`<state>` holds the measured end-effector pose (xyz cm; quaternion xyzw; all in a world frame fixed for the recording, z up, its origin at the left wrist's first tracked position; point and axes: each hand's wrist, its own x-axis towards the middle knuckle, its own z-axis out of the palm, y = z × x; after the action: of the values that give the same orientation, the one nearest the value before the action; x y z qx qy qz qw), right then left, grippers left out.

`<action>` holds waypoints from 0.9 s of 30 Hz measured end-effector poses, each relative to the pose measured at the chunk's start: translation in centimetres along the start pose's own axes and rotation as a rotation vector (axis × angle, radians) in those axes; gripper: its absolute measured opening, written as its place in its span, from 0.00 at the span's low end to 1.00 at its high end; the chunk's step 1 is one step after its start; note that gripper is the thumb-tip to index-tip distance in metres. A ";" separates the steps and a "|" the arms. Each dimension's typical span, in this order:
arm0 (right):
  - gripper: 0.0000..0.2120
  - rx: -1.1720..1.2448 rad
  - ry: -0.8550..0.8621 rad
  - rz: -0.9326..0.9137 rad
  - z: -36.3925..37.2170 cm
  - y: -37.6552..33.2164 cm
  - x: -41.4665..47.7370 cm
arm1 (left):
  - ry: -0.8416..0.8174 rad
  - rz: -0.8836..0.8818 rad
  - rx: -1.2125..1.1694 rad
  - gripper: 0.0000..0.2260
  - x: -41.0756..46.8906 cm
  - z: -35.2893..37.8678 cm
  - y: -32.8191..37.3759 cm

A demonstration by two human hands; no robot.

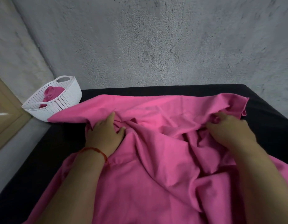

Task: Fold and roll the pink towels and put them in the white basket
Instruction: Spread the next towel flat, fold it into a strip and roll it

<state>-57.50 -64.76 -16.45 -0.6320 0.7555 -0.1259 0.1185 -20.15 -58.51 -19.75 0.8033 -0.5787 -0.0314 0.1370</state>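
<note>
A large pink towel (156,159) lies crumpled and spread over the black table (261,126). My left hand (104,135) grips a bunch of its cloth at the left, fingers curled into the folds. My right hand (229,131) grips the cloth near the towel's far right corner, fingertips hidden in the fabric. The white perforated basket (67,97) stands at the table's far left corner, touching the towel's edge. Inside it sits a rolled pink towel (51,94).
A rough grey concrete wall (156,42) runs right behind the table. A wooden frame (5,110) and a grey ledge lie to the left, below the basket. Bare black tabletop shows at the far right and the near left.
</note>
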 end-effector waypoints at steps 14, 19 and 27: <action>0.18 0.025 0.085 -0.414 0.3 8.9 8.3 | -0.140 0.203 -0.065 0.48 3.9 -1.1 -1.3; 0.15 -0.004 0.266 -0.265 -0.3 8.1 6.8 | -0.193 0.149 -0.488 0.33 6.2 -2.5 -3.2; 0.23 -0.005 0.242 -0.246 -0.3 8.6 7.2 | -0.053 0.263 0.428 0.11 12.1 -8.3 -7.8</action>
<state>-66.84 -70.36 -19.24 -0.7001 0.6817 -0.2125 0.0087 -7.27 -66.07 -12.43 0.7308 -0.6751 0.0888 -0.0483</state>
